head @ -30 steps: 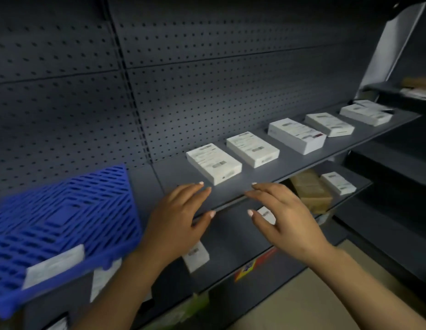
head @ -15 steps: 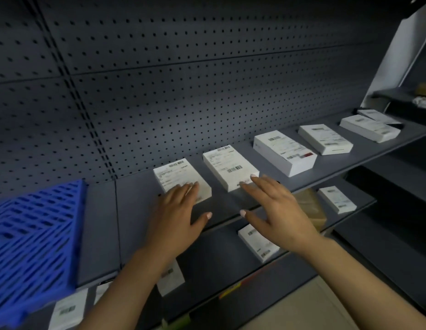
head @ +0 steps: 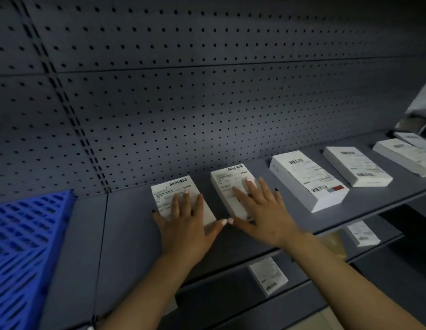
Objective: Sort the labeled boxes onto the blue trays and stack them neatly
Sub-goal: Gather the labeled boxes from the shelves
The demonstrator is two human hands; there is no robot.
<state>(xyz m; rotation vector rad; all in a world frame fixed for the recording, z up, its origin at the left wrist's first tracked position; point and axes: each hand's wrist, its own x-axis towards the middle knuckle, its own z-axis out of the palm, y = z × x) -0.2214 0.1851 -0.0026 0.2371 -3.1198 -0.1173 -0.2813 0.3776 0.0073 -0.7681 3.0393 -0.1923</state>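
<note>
Several white labeled boxes lie in a row on a dark grey shelf (head: 126,234). My left hand (head: 185,222) rests flat, fingers spread, on top of the leftmost box (head: 174,189). My right hand (head: 261,210) lies flat on the second box (head: 227,178). Neither hand is wrapped around its box, and the two thumb tips almost touch between the boxes. A thicker box (head: 307,179) and two more boxes (head: 357,166) (head: 402,156) sit further right. A blue slatted tray (head: 24,239) is on the shelf at the far left.
A perforated grey back panel (head: 207,103) rises behind the shelf. Lower shelves hold more white boxes (head: 269,275) (head: 361,233) and a brown package (head: 333,244). Bare shelf lies between the tray and the leftmost box.
Both hands have moved forward from the shelf's front edge onto the tops of the first two boxes. The view has shifted right, so the blue tray now sits further left.
</note>
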